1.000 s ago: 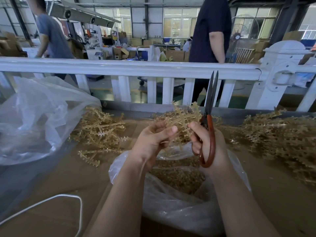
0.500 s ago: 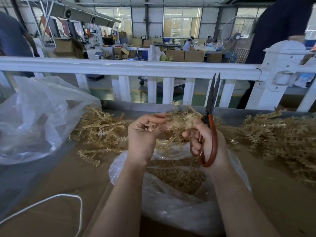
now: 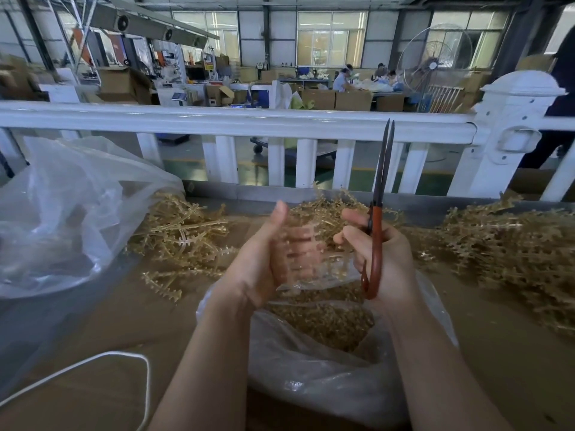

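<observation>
We judge the job, snipping gold plastic sprues into bits over a bag, to be partway through. The bag [image 3: 311, 377] sits just below the hands at six o'clock and holds a good layer of bits [image 3: 326, 321], so much cutting is done. Much is left too: a left pile [image 3: 183, 231] of sprues lies at nine o'clock of the hands, a middle pile [image 3: 323, 206] just behind them at twelve, and a larger right pile [image 3: 513, 253] at three.

The right hand [image 3: 389, 259] curls its fingers round the handles of the scissors [image 3: 378, 231], which stand upright with blades together, tips to twelve. The left hand [image 3: 261, 265] is just beside it at nine o'clock, palm towards the scissors, thumb up. Its fingers [image 3: 295, 244] are blurred but look straight and apart, and we make out nothing held in them. No sprue is at the blades, so we think the next one must be fetched from a pile.

The sprues are thin, stiff-looking stems with short side teeth, tangled together, and the bits are small and grainy. The bag is clear, crinkled film, slumped open. The scissors have long, dark, narrow blades and red-brown looped handles. The worktop [image 3: 77, 321] is brown and matt. A white cord [image 3: 93, 360] loops at seven o'clock and a smooth white rail [image 3: 217, 122] runs across at twelve
</observation>
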The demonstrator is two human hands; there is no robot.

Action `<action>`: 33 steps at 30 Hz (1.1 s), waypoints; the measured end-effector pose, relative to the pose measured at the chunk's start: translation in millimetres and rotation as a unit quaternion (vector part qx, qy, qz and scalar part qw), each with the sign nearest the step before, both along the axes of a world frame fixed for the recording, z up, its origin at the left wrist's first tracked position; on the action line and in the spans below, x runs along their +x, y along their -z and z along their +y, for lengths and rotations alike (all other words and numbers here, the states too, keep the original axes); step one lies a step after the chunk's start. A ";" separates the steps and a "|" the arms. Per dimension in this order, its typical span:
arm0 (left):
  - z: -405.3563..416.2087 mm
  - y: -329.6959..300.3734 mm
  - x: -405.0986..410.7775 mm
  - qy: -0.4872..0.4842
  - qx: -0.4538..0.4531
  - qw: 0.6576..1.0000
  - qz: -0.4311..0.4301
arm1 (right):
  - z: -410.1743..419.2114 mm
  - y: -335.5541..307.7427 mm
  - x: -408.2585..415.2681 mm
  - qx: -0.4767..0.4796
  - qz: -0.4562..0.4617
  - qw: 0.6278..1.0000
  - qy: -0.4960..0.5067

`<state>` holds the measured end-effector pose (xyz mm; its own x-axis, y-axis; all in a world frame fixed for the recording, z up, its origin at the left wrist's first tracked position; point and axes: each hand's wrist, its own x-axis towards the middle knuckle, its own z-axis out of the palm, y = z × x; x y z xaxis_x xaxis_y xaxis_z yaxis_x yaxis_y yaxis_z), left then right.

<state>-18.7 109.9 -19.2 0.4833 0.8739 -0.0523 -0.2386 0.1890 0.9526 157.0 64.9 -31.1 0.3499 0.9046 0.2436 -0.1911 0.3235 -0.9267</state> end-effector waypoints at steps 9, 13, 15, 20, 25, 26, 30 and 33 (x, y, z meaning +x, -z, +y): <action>-6.0 2.1 12.4 0.019 0.008 0.999 0.035 | 1.7 0.8 -6.0 0.020 -0.037 0.999 0.006; -4.6 1.0 11.1 -0.061 0.031 0.997 0.035 | 5.4 2.7 -7.7 -0.005 -0.050 0.998 0.031; -5.0 -0.3 12.1 -0.091 0.045 0.994 0.027 | 6.8 3.8 -7.3 -0.025 -0.073 0.996 0.039; -3.9 -2.8 14.2 -0.101 0.063 0.993 0.021 | 8.5 3.7 -8.6 -0.043 -0.080 0.996 0.020; -4.2 -0.5 16.3 -0.088 0.045 0.995 0.015 | 10.4 6.5 -6.7 -0.042 -0.090 0.995 0.007; -4.4 -0.2 16.6 -0.081 0.034 0.996 0.013 | 10.4 7.0 -5.9 -0.041 -0.087 0.995 0.004; -6.8 0.5 15.3 -0.030 0.023 0.999 0.033 | 10.4 7.4 -5.4 -0.031 -0.083 0.996 -0.004; -7.4 0.2 14.3 -0.052 0.017 0.998 0.038 | 8.8 4.0 -7.2 -0.020 -0.090 0.996 -0.001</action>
<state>-4.4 102.6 -19.3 0.3851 0.9212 -0.0545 -0.1829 0.1341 0.9739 149.8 73.7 -35.1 0.3014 0.9158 0.2653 -0.0224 0.2850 -0.9583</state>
